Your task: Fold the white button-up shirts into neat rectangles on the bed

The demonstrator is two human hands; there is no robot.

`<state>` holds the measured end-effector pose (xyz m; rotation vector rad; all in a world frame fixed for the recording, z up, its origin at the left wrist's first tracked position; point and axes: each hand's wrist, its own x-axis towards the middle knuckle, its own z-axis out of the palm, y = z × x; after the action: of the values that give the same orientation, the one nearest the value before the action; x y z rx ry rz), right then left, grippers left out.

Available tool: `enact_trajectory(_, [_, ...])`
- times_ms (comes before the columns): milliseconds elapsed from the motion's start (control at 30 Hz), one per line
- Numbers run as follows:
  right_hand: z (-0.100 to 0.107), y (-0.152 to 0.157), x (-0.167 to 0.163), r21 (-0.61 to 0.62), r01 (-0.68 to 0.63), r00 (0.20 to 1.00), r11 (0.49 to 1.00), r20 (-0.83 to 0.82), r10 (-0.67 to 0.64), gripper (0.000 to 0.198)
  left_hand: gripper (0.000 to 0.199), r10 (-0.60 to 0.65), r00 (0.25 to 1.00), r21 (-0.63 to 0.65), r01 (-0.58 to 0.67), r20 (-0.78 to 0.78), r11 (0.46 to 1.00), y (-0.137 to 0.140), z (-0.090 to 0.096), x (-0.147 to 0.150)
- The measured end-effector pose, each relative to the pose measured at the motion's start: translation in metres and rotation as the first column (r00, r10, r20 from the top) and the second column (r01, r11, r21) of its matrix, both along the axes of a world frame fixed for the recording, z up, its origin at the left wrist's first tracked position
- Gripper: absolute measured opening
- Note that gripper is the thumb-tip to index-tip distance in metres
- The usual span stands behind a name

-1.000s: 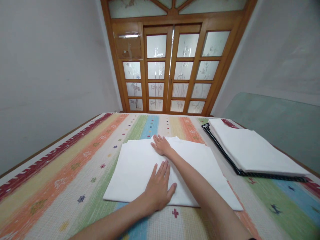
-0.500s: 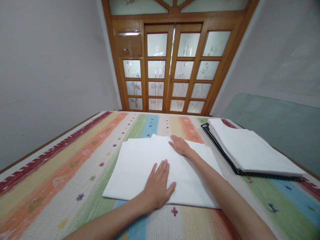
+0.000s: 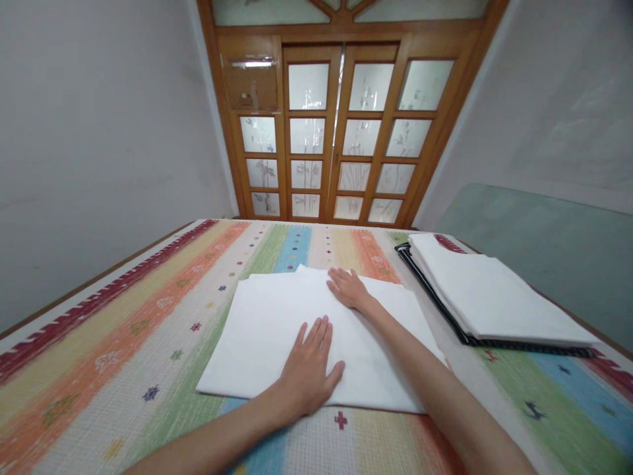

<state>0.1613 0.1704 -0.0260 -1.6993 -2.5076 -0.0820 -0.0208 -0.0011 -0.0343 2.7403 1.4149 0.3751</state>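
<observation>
A folded white cloth (image 3: 252, 336), perhaps a garment, lies flat in front of me on a striped tablecloth (image 3: 188, 330). My left hand (image 3: 310, 369) rests palm down on its near middle part, fingers extended and thumb spread to the right. Farther off, close to the cloth's back edge, my right hand (image 3: 347, 287) also presses flat on it with the fingers stretched toward the left. Neither hand grips the fabric. My right forearm crosses over the right side of the cloth and hides part of it.
On the right side of the table is a stack of folded white cloth (image 3: 484, 290) over a black striped folded piece (image 3: 445, 316). A pale green board-like panel (image 3: 554, 237) stands behind that stack. Wooden doors with glass panes (image 3: 309, 135) are beyond the table.
My right hand has slid slightly left along the back part of the white cloth. The left hand keeps its place on the cloth. The whole view has shifted a little.
</observation>
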Motion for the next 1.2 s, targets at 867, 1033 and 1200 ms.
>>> enact_trajectory(867, [0.014,-0.016,-0.050,0.062,0.178,0.980,0.982,-0.100,-0.171,0.040,0.069,-0.010,1.000,0.053,0.010,-0.002,0.999,0.002,-0.004,0.000])
enact_trajectory(1033, [0.015,-0.017,-0.052,0.100,0.200,0.976,0.975,-0.104,-0.190,0.044,0.069,-0.004,1.000,0.028,0.004,-0.002,1.000,0.001,-0.002,0.001])
enact_trajectory(1200, [0.015,-0.021,-0.051,0.105,0.251,0.965,0.962,-0.103,-0.241,0.041,0.068,-0.008,1.000,0.061,0.007,0.003,0.998,0.001,-0.004,0.000])
